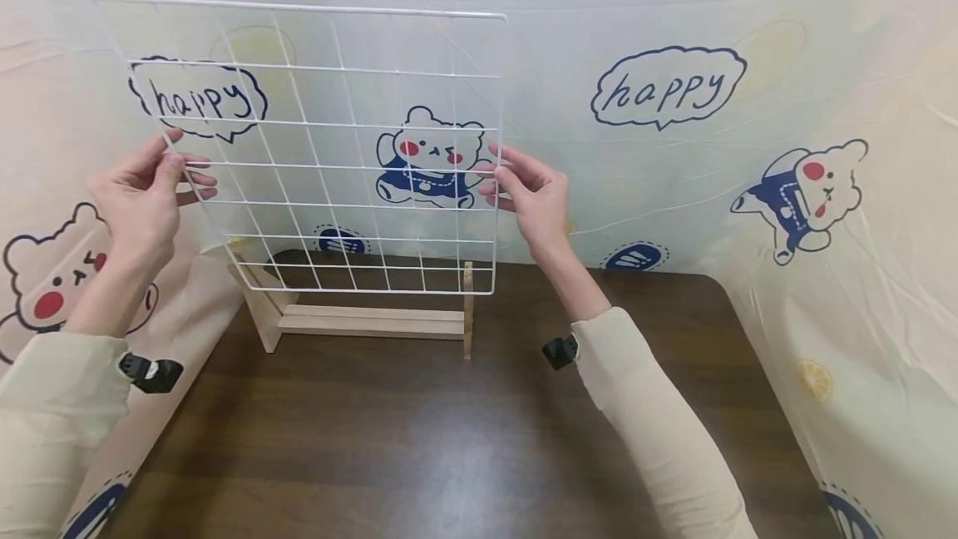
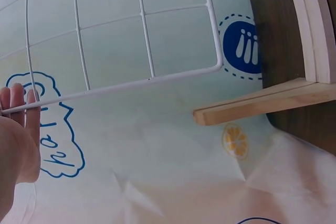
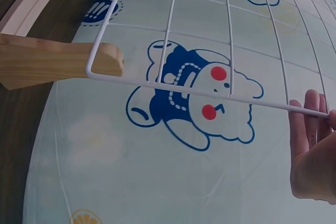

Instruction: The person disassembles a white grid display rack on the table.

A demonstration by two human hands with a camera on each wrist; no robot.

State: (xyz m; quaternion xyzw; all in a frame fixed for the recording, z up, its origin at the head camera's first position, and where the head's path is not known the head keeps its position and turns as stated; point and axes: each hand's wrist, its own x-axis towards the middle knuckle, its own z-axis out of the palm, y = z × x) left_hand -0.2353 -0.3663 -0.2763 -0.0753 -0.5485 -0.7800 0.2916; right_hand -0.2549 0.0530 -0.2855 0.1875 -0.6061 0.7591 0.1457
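Note:
Both hands hold up a white wire grid panel [image 1: 322,125] by its two side edges. My left hand [image 1: 145,190] pinches the left edge wire between thumb and fingers; in the left wrist view that hand [image 2: 18,140] shows at the lower left. On the opposite edge, my right hand [image 1: 535,194] grips the wire, its thumb in front and fingers behind. A light wooden stand [image 1: 374,321], two end pieces joined by a rail, sits on the table below the panel. The panel's lower edge overlaps the stand's upper part in the head view; whether they touch I cannot tell.
The dark brown wooden table [image 1: 449,439] has rounded far corners. Behind and at both sides hangs a pale cloth [image 1: 554,65] printed with bears, oranges and the word "happy". A small black camera sits at each wrist.

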